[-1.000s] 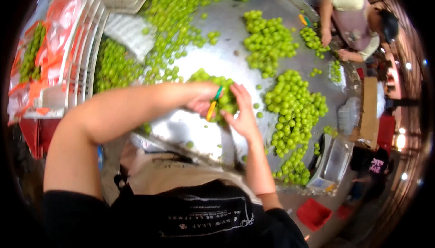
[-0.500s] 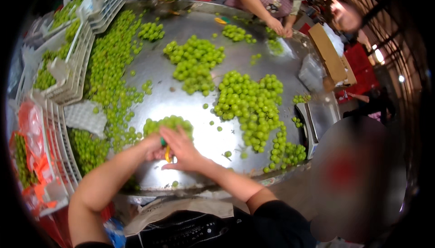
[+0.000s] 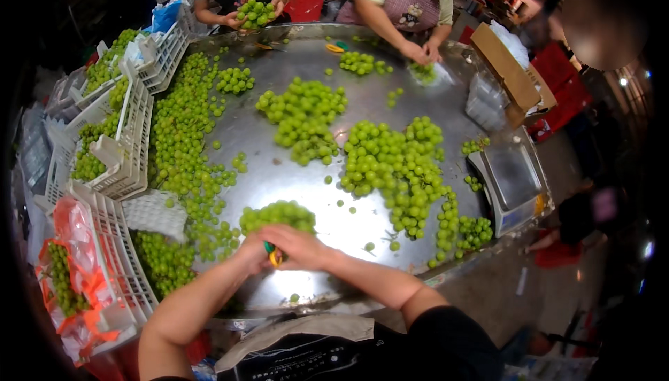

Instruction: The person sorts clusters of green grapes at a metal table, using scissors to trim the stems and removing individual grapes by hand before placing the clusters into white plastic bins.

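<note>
Close to the near edge of the metal table, my left hand [image 3: 252, 253] and my right hand [image 3: 301, 247] come together behind a bunch of green grapes [image 3: 279, 216]. My left hand is closed at the near side of the bunch, its fingers mostly hidden. My right hand curls over beside it, with small scissors [image 3: 275, 255] in it; their green and yellow handles show between both hands. The blades are out of sight. Loose grapes [image 3: 216, 231] lie to the left of the hands, and a big heap of grape bunches [image 3: 394, 165] to the right.
White plastic crates [image 3: 122, 255] line the left side. A scale [image 3: 512, 179] stands at the right edge, near clear plastic boxes [image 3: 486, 101] and a cardboard box [image 3: 507, 67]. Across the table, one person holds a grape bunch [image 3: 256, 14]; another person's hands [image 3: 423, 52] work over grapes.
My right hand's fingers, stretched over the bunch before, have drawn back and curled in against my left hand. The whole view has shifted, showing more of the people across the table.
</note>
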### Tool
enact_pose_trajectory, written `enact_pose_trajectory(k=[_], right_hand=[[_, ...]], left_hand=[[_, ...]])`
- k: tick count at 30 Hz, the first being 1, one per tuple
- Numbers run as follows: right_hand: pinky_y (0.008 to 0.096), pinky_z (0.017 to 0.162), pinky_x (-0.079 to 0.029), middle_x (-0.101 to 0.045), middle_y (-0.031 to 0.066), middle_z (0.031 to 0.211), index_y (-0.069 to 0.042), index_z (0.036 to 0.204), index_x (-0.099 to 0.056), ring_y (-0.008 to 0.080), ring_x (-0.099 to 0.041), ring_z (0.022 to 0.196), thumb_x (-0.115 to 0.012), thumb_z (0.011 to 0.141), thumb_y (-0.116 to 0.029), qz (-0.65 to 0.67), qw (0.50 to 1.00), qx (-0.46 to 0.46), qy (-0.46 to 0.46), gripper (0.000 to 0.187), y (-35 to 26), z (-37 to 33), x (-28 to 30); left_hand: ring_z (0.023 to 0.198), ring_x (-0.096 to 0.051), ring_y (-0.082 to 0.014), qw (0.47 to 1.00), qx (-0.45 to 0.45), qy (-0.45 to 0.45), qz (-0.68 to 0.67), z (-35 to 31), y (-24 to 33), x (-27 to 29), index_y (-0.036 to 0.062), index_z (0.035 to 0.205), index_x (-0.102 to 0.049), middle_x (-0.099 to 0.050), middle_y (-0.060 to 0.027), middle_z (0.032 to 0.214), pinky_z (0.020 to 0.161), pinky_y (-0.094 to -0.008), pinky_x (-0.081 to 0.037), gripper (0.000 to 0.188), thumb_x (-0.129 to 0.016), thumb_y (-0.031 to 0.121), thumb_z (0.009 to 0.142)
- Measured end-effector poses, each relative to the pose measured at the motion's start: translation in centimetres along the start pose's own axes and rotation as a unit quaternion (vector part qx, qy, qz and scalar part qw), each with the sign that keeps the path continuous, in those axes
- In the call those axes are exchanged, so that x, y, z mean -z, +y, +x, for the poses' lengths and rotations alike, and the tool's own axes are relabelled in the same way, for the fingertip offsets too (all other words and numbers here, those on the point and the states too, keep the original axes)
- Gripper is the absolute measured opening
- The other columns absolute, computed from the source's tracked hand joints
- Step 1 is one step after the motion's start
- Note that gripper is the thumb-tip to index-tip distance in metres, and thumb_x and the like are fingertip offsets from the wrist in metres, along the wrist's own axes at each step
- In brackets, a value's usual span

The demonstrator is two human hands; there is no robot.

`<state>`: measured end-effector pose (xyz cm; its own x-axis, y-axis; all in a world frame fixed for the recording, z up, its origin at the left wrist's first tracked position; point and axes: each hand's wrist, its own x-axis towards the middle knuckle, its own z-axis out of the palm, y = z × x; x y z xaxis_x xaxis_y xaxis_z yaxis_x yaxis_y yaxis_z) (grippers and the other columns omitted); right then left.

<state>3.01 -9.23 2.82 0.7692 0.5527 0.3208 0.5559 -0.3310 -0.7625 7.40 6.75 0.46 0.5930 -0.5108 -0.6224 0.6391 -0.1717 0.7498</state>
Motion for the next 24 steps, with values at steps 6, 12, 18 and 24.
enact_pose_trajectory(k=[6,12,18,24], right_hand=[[0.0452,0.106,-0.028,-0.038,0.0205,0.133,-0.004,0.133,-0.033,0.0369,-0.034,0.126,-0.078,0.066,-0.026,-0.047,0.996,-0.027,-0.066,0.084,-2.4,0.4,2.3],[0.038,0.097,-0.038,-0.043,0.0164,0.131,-0.004,0.131,-0.037,0.0285,-0.047,0.117,-0.063,0.08,-0.028,-0.044,0.925,-0.334,0.173,0.062,1.2,-6.3,6.6],[0.0335,0.074,-0.048,-0.064,0.0136,0.089,-0.002,0.104,-0.059,0.024,-0.061,0.084,-0.062,0.081,-0.023,-0.011,0.916,-0.378,0.133,0.032,2.1,-7.2,4.2],[0.0324,0.068,-0.048,-0.064,0.0134,0.081,-0.002,0.095,-0.062,0.0249,-0.061,0.073,-0.061,0.079,-0.016,-0.019,0.909,-0.402,0.11,0.022,2.3,-7.3,3.8]], left_hand=[[0.043,-0.05,-0.0079,0.993,0.08,-0.002,-0.082,-2.9,0.8,0.0,0.0026,0.091,-0.055,-0.058,-0.0053,0.064,0.03,-0.0193,-0.031,0.022,-0.05,0.024,0.091],[0.064,-0.061,-0.0164,0.997,-0.053,-0.019,0.044,-12.2,1.7,0.4,-0.0031,0.101,-0.044,-0.061,-0.0098,0.074,0.056,-0.0262,-0.049,0.03,-0.061,0.015,0.084],[0.079,-0.063,-0.0224,0.996,0.027,-0.069,0.049,-12.0,1.1,-2.8,-0.0007,0.109,-0.04,-0.062,-0.0178,0.088,0.069,-0.0311,-0.053,0.04,-0.063,0.019,0.083],[0.076,-0.063,-0.0241,0.989,0.07,-0.13,0.008,-8.0,0.3,-5.3,-0.004,0.114,-0.034,-0.061,-0.0192,0.09,0.067,-0.0333,-0.053,0.043,-0.058,0.019,0.085]])
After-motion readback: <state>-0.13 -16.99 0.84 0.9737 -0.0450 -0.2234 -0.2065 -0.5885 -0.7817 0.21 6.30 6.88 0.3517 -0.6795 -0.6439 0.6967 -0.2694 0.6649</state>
